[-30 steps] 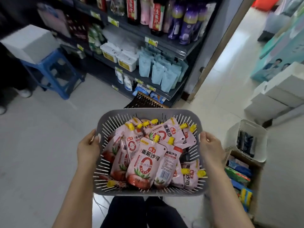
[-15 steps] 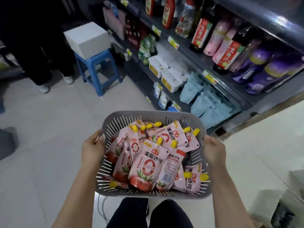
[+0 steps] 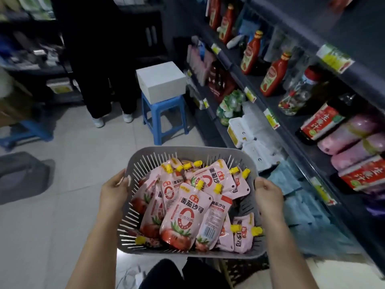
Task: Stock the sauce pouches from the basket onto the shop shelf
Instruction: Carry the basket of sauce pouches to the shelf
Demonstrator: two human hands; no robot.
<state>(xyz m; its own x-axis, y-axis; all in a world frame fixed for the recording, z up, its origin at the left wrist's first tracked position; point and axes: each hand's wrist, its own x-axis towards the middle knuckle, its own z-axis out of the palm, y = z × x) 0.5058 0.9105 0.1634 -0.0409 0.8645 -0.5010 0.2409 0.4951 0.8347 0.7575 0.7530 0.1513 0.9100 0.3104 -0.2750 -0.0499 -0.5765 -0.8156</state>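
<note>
I carry a grey slotted basket (image 3: 173,152) in front of me, held at waist height. It is filled with several pink tomato sauce pouches (image 3: 184,215) with yellow caps, lying in a loose heap. My left hand (image 3: 113,189) grips the basket's left rim and my right hand (image 3: 268,193) grips its right rim. The dark shop shelf (image 3: 295,130) runs along the right side, with ketchup bottles (image 3: 273,77), pink packs and blue pouches on its levels.
A blue plastic stool (image 3: 164,119) with a white box (image 3: 161,81) on it stands beside the shelf ahead. A person in dark trousers (image 3: 98,80) stands behind it. Another blue stool (image 3: 25,130) and a dark mat (image 3: 23,176) lie at the left. Pale tiled floor stretches ahead.
My view has swung left along the shelf: the doorway and boxes at the right are gone, the stool and standing person are now central. Both hands still hold the basket.
</note>
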